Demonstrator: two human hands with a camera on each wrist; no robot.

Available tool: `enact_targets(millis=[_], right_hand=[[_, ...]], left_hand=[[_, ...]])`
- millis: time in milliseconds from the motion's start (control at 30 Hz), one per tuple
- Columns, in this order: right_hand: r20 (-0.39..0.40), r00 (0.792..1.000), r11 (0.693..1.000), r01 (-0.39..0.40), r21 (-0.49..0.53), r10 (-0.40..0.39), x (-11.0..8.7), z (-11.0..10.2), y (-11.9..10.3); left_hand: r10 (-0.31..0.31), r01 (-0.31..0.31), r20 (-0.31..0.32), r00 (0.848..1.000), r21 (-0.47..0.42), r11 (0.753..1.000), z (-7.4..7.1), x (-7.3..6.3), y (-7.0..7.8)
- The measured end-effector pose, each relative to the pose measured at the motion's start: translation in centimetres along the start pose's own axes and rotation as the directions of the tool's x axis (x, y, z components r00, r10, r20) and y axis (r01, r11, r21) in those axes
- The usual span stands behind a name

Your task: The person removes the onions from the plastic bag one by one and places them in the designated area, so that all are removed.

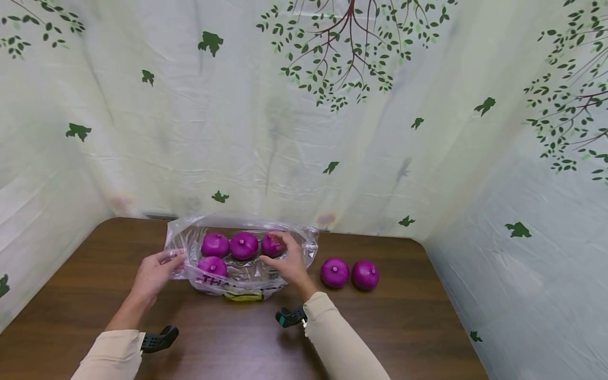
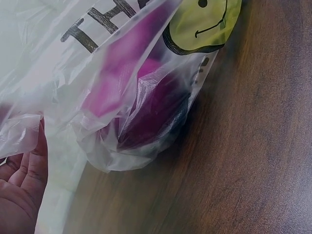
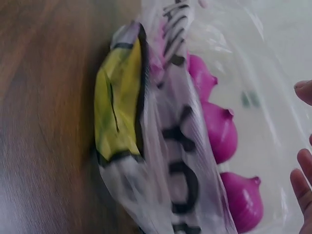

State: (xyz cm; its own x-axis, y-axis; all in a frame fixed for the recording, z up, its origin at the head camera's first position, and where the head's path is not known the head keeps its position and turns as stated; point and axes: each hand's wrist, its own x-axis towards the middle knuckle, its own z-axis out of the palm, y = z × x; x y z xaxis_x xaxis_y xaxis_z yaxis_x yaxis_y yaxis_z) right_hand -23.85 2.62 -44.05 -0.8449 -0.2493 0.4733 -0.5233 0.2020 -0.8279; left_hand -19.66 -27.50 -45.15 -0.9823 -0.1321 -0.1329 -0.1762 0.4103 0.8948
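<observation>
A clear plastic bag (image 1: 247, 287) with printed letters and a yellow smiley lies on the table, its mouth spread wide. Inside it are several purple onions, among them a middle onion (image 1: 244, 245), a left onion (image 1: 215, 245) and a front onion (image 1: 212, 266). My left hand (image 1: 154, 272) pinches the bag's left edge between thumb and fingers. Over the bag's right side, my right hand (image 1: 288, 261) has thumb and fingers spread apart beside the right-hand onion (image 1: 272, 246), partly covering it. In the right wrist view those fingers (image 3: 303, 183) hold nothing.
Two more onions, one (image 1: 334, 272) beside the other (image 1: 365, 275), sit on the brown wooden table (image 1: 404, 327) to the right of the bag. A pale curtain (image 1: 266, 132) with leaf prints hangs behind the table and along both sides.
</observation>
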Motion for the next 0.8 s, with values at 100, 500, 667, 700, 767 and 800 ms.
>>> enact_targets(millis=[100, 500, 667, 700, 767, 800], right_hand=[[0.013, 1.000, 1.000, -0.011, 0.027, 0.011, 0.0, 0.7, -0.2], [0.008, 0.989, 0.988, -0.145, 0.055, 0.145, 0.3, 3.4, 0.9], [0.025, 0.983, 0.981, -0.181, 0.067, 0.180, 0.4, 5.0, 3.5], [0.029, 0.982, 0.979, -0.189, 0.070, 0.188, 0.4, 5.2, 3.6], [0.036, 0.980, 0.977, -0.200, 0.077, 0.198, 0.4, 5.6, 3.5], [0.036, 0.979, 0.977, -0.202, 0.076, 0.199, 0.4, 5.7, 3.5]], left_hand=[[-0.003, 0.003, 0.003, 1.000, 0.003, 1.000, 0.0, 0.0, 0.1], [-0.008, 0.008, 0.000, 1.000, 0.002, 1.000, -0.1, 0.1, 0.0], [-0.019, 0.019, 0.008, 1.000, 0.003, 1.000, -0.1, 0.2, -0.1], [-0.018, 0.018, 0.008, 1.000, 0.003, 1.000, -0.1, 0.2, -0.1], [-0.014, 0.014, 0.004, 1.000, -0.004, 1.000, -0.1, 0.2, -0.1], [-0.011, 0.011, 0.001, 1.000, -0.007, 1.000, -0.1, 0.3, -0.2]])
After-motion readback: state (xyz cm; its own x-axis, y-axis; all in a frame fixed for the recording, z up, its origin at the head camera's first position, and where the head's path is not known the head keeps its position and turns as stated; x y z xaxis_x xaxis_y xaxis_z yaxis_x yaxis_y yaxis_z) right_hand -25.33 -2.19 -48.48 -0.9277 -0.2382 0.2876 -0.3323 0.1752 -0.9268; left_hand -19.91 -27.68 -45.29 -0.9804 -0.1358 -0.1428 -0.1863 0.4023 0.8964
